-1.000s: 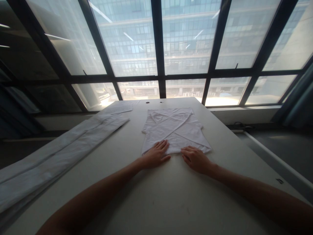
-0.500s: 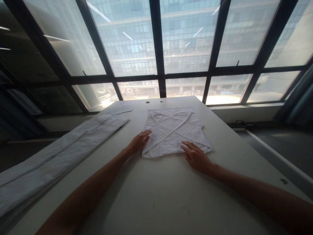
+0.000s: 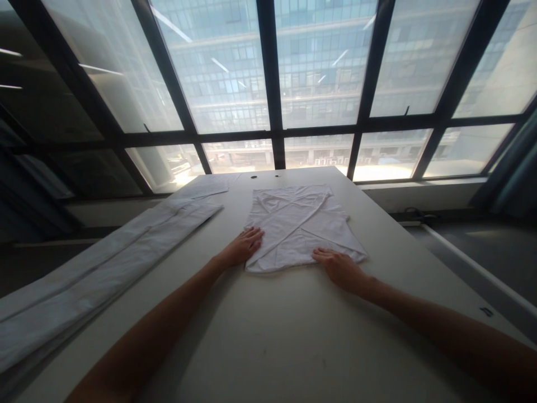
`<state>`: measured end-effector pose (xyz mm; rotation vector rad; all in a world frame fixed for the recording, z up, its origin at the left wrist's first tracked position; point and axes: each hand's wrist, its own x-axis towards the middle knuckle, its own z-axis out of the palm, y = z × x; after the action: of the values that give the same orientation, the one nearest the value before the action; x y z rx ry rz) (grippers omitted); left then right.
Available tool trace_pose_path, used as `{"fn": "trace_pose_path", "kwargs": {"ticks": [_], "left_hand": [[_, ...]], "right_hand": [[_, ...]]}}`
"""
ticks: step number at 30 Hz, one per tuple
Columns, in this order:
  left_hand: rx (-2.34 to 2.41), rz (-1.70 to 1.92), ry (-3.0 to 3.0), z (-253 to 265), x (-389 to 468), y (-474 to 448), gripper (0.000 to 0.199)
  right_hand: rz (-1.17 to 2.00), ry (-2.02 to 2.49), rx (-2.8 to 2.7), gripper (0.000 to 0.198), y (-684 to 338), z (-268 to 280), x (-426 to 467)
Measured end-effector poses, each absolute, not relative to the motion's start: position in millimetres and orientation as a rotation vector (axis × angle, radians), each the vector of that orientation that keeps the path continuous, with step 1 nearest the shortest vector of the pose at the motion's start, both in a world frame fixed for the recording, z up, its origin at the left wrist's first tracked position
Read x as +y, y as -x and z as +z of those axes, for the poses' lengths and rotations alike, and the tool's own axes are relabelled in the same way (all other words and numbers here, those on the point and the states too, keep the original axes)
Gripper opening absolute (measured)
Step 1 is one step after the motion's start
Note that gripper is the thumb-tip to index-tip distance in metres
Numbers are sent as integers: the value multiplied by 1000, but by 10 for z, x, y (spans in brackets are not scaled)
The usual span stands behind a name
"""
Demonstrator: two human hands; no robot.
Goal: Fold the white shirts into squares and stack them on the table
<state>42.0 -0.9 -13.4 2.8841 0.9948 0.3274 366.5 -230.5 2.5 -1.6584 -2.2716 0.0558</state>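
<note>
A folded white garment (image 3: 293, 221), probably a shirt, lies flat on the white table (image 3: 268, 336), with crossing creases and folded-over layers on top. My left hand (image 3: 243, 246) rests on its left edge, fingers stretched out flat on the cloth. At the near edge, right of the middle, my right hand (image 3: 338, 267) lies with its fingers extended over the cloth. Neither hand grips anything. The cloth under both palms and fingertips is hidden.
Long folded white cloths (image 3: 109, 274) lie along the table's left side. A flat white sheet (image 3: 210, 186) is at the far left. Dark round holes (image 3: 253, 177) mark the table's far end. A small dark object (image 3: 486, 312) lies near the right edge. Windows (image 3: 319, 67) stand beyond.
Both hands have lowered and flattened onto the garment, their fingers now closer together. The garment keeps its shape and place; the view has shifted slightly.
</note>
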Motion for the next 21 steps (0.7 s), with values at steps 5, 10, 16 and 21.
{"fn": "trace_pose_path", "kwargs": {"ticks": [5,10,16,21], "left_hand": [[1062,282,-2903,-94,-249,-509,53],[1135,252,-2944,-9,-591,-707,51],[969,263,-3065,109,-1052,-1029,50],[785,255,-3077,157,-1421,-1228,57]], "right_hand": [[-4,1691,-2244,60,-3828,-23,-2318],[-69,1714,-2203,50,-4248,-147,-2319],[-152,1817,-2234,54,-4994,-129,-2302],[-42,1953,-2200,58,-5390,18,-2249]]}}
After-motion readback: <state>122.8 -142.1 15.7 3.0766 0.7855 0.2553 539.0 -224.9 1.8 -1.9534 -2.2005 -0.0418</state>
